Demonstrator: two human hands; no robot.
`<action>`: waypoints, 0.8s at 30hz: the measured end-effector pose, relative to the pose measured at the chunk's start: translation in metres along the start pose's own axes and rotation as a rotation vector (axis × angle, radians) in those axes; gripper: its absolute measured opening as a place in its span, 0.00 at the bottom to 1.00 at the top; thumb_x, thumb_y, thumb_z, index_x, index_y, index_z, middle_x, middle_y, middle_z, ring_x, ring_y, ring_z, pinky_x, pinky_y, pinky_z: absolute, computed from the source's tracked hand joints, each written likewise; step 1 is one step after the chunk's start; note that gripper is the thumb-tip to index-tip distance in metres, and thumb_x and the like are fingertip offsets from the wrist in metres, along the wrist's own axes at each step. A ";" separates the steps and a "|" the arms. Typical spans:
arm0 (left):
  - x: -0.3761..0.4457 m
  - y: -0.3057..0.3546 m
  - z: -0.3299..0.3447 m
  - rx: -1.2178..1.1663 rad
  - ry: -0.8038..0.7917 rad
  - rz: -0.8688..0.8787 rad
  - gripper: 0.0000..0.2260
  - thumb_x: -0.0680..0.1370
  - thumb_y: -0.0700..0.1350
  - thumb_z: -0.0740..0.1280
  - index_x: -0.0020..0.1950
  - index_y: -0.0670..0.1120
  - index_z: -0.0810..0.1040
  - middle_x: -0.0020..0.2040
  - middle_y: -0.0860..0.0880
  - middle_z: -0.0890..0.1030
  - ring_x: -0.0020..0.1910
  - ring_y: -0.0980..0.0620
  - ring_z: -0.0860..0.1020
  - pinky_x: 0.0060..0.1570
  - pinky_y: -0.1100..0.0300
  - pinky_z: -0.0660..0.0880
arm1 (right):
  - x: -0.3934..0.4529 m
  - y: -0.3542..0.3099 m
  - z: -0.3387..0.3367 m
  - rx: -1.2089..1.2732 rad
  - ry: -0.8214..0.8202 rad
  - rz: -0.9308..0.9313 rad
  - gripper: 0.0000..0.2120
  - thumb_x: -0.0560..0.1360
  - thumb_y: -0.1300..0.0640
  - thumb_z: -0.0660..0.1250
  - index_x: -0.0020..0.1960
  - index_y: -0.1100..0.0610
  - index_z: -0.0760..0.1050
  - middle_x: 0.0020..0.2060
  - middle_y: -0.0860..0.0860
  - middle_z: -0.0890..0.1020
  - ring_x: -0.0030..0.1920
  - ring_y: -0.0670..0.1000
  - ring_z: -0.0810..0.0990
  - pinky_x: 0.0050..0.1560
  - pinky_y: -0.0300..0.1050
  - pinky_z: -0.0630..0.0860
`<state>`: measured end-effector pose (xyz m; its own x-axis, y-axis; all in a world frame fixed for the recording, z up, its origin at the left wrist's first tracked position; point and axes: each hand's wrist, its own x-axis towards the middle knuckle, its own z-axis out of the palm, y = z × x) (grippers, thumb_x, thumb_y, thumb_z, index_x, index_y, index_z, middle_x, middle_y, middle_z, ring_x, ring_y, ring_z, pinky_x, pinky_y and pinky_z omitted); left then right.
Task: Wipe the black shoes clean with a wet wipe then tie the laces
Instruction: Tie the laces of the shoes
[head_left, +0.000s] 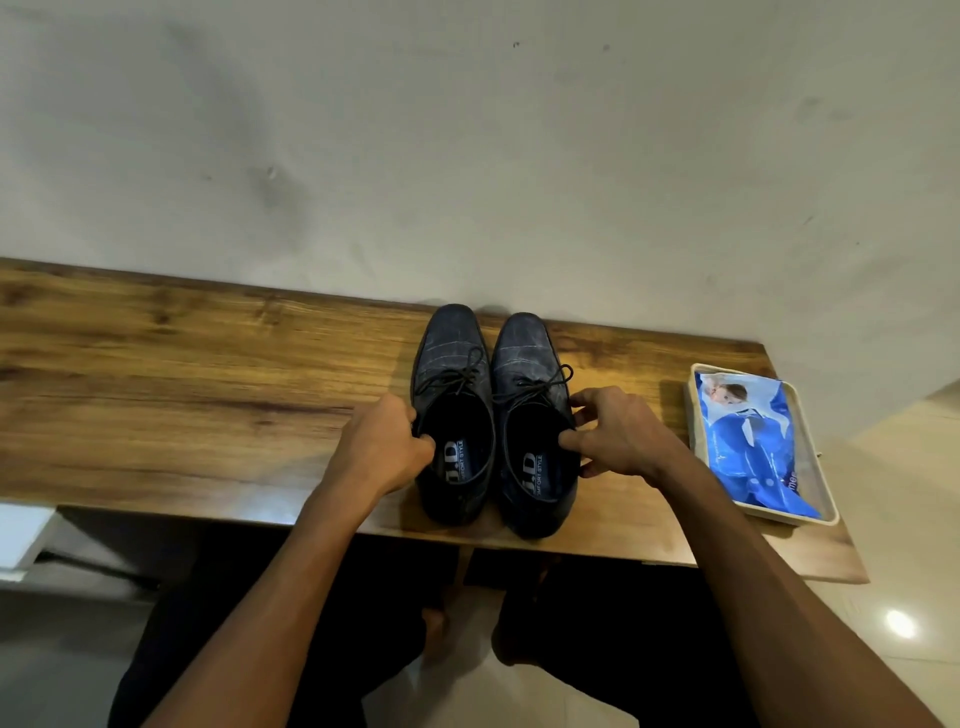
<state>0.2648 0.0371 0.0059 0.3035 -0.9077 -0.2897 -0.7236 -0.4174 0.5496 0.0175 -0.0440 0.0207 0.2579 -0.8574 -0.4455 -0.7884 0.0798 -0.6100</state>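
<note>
Black shoes (493, 415) at frame centre are gripped at their collars, left hand (382, 441) curled on one rim, right hand (618, 434) pinching the other, and laces (457, 371) could be snagged if they are lifted carelessly.

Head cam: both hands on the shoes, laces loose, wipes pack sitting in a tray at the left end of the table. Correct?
One thing is off. The head view shows the wipes pack in its tray at the right end of the table, not the left. The rest stands: the left hand grips the left shoe, the right hand is on the right shoe, and the laces lie loose.
</note>
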 end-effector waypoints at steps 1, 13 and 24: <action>-0.001 0.002 0.000 0.006 0.005 0.001 0.05 0.74 0.44 0.70 0.42 0.43 0.80 0.34 0.46 0.80 0.34 0.49 0.78 0.29 0.60 0.68 | 0.000 0.000 0.000 0.002 0.000 0.002 0.28 0.75 0.61 0.72 0.74 0.61 0.69 0.60 0.55 0.80 0.39 0.55 0.87 0.38 0.50 0.85; 0.002 0.008 0.001 0.113 0.021 0.053 0.04 0.76 0.42 0.68 0.44 0.42 0.80 0.31 0.48 0.75 0.30 0.51 0.72 0.26 0.60 0.62 | -0.002 -0.002 0.000 0.001 -0.014 0.026 0.22 0.74 0.63 0.72 0.67 0.62 0.73 0.56 0.55 0.80 0.41 0.56 0.87 0.41 0.53 0.85; 0.000 0.010 0.005 0.167 -0.002 0.088 0.07 0.80 0.45 0.65 0.51 0.42 0.76 0.41 0.45 0.78 0.40 0.46 0.77 0.37 0.55 0.70 | -0.002 0.001 0.002 -0.109 0.023 -0.014 0.18 0.76 0.57 0.71 0.63 0.61 0.74 0.54 0.56 0.80 0.37 0.54 0.87 0.38 0.52 0.85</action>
<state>0.2542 0.0333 0.0076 0.2338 -0.9402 -0.2476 -0.8400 -0.3236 0.4356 0.0175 -0.0413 0.0194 0.2577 -0.8696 -0.4212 -0.8411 0.0126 -0.5407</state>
